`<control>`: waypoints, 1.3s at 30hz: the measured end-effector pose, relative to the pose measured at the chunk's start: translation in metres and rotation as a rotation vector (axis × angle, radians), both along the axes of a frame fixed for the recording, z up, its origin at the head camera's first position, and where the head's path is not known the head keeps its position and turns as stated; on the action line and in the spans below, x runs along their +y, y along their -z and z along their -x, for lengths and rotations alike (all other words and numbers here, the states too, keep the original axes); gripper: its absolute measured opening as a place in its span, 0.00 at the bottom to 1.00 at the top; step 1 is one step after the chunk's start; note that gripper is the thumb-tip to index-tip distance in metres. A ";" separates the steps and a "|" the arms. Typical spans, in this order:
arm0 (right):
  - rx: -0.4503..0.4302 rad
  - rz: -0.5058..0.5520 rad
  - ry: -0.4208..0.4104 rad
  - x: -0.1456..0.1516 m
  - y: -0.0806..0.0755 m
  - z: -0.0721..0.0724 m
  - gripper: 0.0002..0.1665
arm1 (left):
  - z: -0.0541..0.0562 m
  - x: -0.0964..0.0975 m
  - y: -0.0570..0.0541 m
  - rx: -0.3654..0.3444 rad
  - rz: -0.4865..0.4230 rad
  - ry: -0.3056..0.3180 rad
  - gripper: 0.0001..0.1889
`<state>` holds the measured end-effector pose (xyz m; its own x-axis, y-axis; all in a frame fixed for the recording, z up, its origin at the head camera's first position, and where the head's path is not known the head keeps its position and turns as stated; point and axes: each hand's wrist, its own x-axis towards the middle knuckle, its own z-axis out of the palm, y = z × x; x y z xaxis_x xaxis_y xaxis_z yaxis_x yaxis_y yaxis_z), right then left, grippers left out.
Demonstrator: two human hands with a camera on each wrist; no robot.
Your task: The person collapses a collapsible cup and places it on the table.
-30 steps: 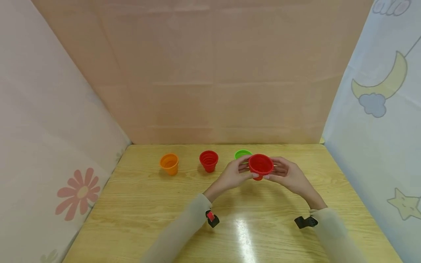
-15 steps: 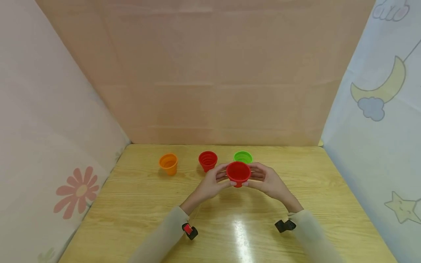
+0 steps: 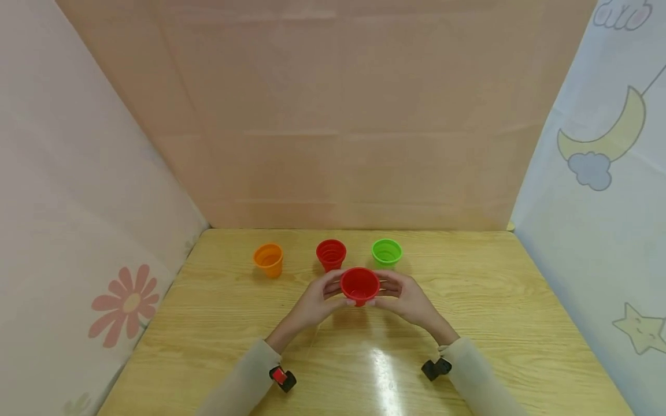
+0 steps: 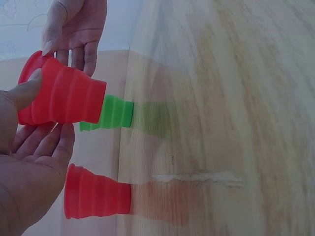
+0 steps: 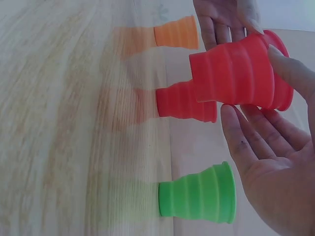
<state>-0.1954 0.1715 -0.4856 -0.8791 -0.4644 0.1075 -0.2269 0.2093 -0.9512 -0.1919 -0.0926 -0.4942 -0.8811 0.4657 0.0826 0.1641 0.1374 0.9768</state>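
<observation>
A red ribbed collapsible cup (image 3: 360,284) is held upright above the table between both hands, its mouth facing up. My left hand (image 3: 314,301) grips its left side, thumb at the front and fingers behind. From the right, my right hand (image 3: 408,299) holds it the same way. Both wrist views show a gap between the cup's base and the tabletop. Just behind stands a second red cup (image 3: 330,254), its lower part partly covered by the left fingers in the head view. A green cup (image 3: 387,253) stands behind the right hand.
An orange cup (image 3: 268,259) stands at the left of the back row on the wooden table (image 3: 208,323). A beige backdrop (image 3: 333,127) rises at the table's far edge. Printed cloth walls flank both sides, with a flower left and a moon right.
Both hands have carried the held red cup left and nearer to the body. The green cup, partly covered before, now shows fully. The three standing cups have stayed put.
</observation>
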 end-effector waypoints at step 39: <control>0.005 0.025 -0.037 -0.006 0.013 -0.004 0.34 | -0.017 -0.003 0.012 -0.054 -0.079 -0.054 0.31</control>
